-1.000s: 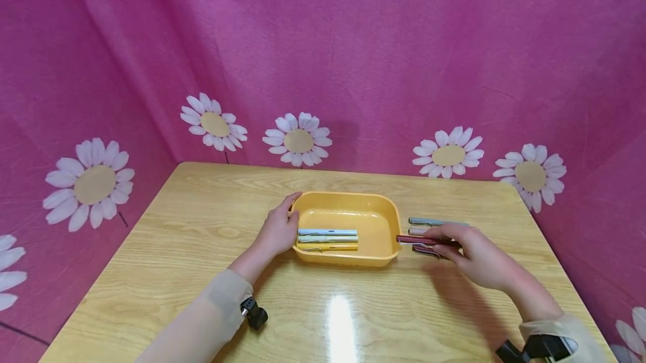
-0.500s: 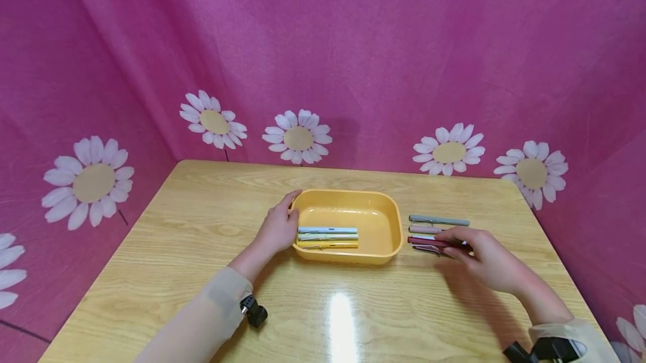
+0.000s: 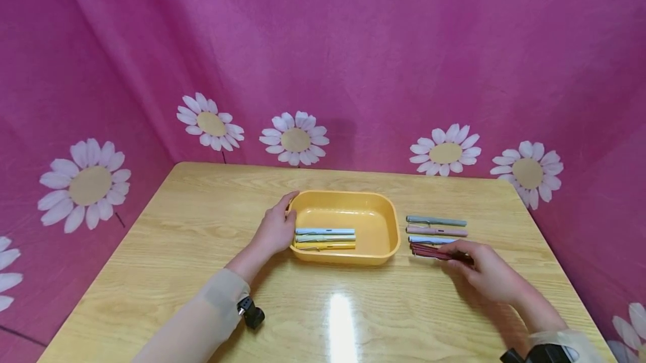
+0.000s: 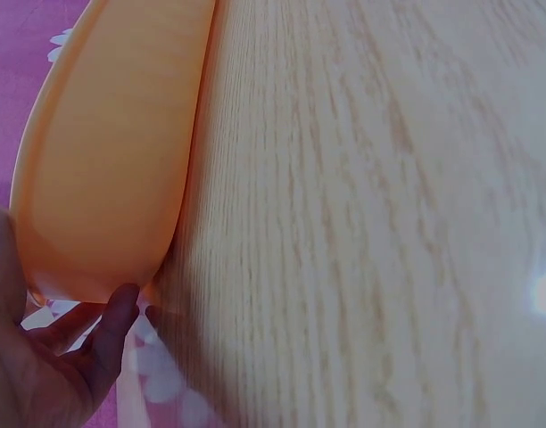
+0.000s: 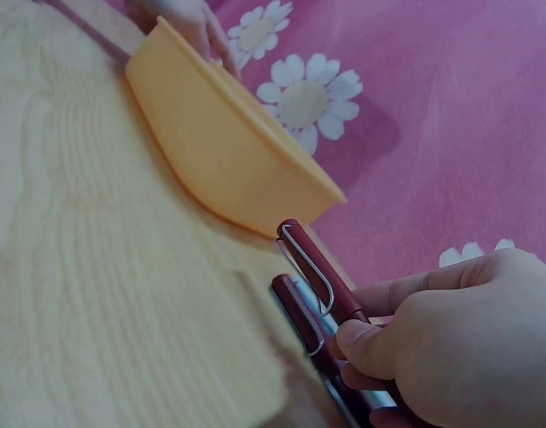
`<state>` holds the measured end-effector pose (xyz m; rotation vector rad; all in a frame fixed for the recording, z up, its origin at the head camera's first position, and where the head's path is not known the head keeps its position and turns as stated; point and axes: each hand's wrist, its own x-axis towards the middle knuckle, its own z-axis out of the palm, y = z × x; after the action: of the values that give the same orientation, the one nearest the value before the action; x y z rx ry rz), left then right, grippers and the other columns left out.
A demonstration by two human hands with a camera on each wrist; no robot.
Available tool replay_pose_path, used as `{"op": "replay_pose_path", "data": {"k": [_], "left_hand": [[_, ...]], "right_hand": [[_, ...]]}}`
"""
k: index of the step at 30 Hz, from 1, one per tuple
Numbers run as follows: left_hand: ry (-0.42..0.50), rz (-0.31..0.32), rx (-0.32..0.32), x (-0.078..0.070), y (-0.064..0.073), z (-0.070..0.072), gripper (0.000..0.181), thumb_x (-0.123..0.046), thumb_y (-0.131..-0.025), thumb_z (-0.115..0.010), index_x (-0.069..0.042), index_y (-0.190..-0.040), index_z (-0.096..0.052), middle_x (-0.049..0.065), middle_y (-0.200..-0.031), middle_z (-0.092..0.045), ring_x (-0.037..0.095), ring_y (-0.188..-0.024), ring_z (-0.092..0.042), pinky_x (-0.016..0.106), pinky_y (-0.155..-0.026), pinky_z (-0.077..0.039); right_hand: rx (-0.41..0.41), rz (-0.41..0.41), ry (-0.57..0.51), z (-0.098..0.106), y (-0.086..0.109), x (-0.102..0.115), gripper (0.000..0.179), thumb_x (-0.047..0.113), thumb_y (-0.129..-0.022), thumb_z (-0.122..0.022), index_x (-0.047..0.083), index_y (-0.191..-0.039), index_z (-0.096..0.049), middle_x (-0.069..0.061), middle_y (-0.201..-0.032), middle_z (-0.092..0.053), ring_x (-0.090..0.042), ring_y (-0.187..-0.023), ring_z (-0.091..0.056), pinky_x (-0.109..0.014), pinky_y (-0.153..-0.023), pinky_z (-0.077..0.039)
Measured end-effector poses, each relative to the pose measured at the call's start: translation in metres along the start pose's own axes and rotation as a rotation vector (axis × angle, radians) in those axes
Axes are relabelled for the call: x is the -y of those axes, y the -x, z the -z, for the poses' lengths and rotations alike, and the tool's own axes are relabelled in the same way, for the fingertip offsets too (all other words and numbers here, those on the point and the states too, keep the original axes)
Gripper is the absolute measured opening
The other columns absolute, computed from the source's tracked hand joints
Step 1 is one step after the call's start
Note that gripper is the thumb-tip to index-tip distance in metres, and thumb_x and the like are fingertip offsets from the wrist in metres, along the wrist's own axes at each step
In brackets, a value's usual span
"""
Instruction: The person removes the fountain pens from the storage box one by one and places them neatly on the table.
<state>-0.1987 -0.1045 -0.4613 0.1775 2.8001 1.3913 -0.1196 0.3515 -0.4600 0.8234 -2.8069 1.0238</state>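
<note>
My right hand (image 3: 492, 274) pinches a dark red pen (image 5: 326, 272) between thumb and fingers, clip end pointing left. A second dark pen (image 5: 297, 312) lies right under it, its far part hidden by the hand. Just behind them on the table are a light blue pen (image 3: 428, 239), a pink pen (image 3: 435, 231) and a grey-green pen (image 3: 438, 221), all lying sideways. My left hand (image 3: 272, 233) holds the left end of a yellow plastic tray (image 3: 375, 223), fingers against its end wall. Inside, a pale blue pen (image 3: 325, 231), a pale green pen (image 3: 325, 238) and a yellow pen (image 3: 329, 246) lie side by side.
The wooden table (image 3: 212, 194) carries the tray at its middle, with the loose pens to its right. A pink curtain (image 3: 323, 43) with white daisies stands behind and on both sides. A bright light reflection (image 3: 342, 326) shows on the table's near part.
My right hand has moved right from the tray's right end and toward me with the red pen, bringing the light blue pen into sight. My left hand stays at the tray.
</note>
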Motion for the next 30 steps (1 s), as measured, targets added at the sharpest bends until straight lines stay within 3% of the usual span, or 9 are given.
{"op": "replay_pose_path", "data": {"k": [8, 17, 24, 30], "left_hand": [[-0.003, -0.001, -0.005, 0.001, 0.001, 0.000, 0.049, -0.016, -0.113, -0.044, -0.019, -0.161, -0.044, 0.022, -0.146, -0.059, 0.034, -0.131, -0.059, 0.052, -0.110, -0.047], [-0.009, -0.005, -0.003, 0.004, 0.001, -0.001, 0.049, -0.015, -0.113, -0.044, -0.017, -0.162, -0.043, 0.021, -0.146, -0.060, 0.034, -0.131, -0.059, 0.052, -0.110, -0.047], [-0.009, -0.008, -0.003, 0.005, 0.001, -0.001, 0.049, -0.015, -0.113, -0.044, -0.016, -0.162, -0.043, 0.021, -0.147, -0.060, 0.033, -0.130, -0.060, 0.051, -0.110, -0.047], [0.000, -0.006, -0.008, 0.003, 0.000, -0.001, 0.049, -0.015, -0.113, -0.044, -0.016, -0.162, -0.043, 0.021, -0.148, -0.059, 0.035, -0.133, -0.058, 0.052, -0.111, -0.045]], "right_hand": [[0.018, -0.042, 0.028, -0.008, 0.004, -0.009, 0.030, -0.007, -0.095, -0.073, 0.015, -0.115, -0.075, 0.012, -0.108, -0.072, -0.008, -0.103, -0.065, -0.027, -0.086, -0.056], [-0.075, 0.034, 0.110, -0.016, 0.007, -0.012, 0.034, -0.013, -0.087, -0.078, 0.012, -0.110, -0.076, 0.010, -0.103, -0.071, -0.011, -0.096, -0.066, -0.028, -0.081, -0.056], [-0.075, 0.066, 0.204, -0.018, 0.005, -0.012, 0.036, -0.015, -0.083, -0.080, 0.012, -0.106, -0.075, 0.010, -0.103, -0.069, -0.013, -0.096, -0.067, -0.039, -0.081, -0.059], [-0.085, 0.088, 0.226, -0.016, 0.003, -0.009, 0.037, -0.017, -0.081, -0.080, 0.010, -0.105, -0.075, 0.007, -0.102, -0.070, -0.015, -0.094, -0.067, -0.040, -0.079, -0.059]]}}
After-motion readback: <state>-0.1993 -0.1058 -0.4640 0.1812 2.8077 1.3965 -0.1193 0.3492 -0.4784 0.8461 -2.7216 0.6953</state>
